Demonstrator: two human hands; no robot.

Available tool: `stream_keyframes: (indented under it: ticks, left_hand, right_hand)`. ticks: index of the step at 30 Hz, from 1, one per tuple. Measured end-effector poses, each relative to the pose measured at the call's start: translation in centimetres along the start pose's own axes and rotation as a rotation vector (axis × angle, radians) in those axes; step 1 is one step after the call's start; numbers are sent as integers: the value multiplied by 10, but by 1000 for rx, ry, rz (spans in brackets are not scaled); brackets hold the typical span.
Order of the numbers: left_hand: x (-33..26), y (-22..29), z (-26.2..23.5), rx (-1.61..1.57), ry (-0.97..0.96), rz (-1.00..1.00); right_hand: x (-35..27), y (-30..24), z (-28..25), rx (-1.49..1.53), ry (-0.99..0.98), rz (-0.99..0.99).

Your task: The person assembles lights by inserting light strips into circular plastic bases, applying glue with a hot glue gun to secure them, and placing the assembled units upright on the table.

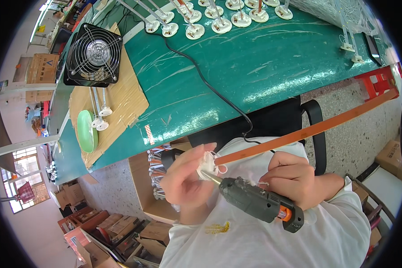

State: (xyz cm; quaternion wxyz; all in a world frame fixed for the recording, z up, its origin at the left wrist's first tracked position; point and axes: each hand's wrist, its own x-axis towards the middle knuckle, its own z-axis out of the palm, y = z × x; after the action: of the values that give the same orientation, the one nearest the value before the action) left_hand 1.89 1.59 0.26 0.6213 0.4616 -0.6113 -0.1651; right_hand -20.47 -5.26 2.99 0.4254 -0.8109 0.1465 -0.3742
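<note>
My left hand [185, 178] is closed around a small white part [206, 164] with thin white wires looping from it. From that part a long, flat orange-brown strip [308, 130] runs up to the right. In my closed right hand [292, 178] is a black hot glue gun [248, 198], its metal nozzle touching or very near the white part. An orange piece shows near the gun's rear end. The fingers of my left hand hide much of the white part.
On the green table [201, 107] several white round bases [221, 25] with upright strips stand at the back. A black fan [96, 53], cardboard sheet [129, 98] and green dish [87, 129] lie left. A black cord [196, 73] crosses the table. Below, a box [140, 192] holds strips.
</note>
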Motion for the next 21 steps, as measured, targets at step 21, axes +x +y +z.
stream_keyframes:
  ticks: [21]
  left_hand:
    - [-3,-17,-12,455,21,453]
  right_hand:
    - [4,-2,-3,8,-4,64]
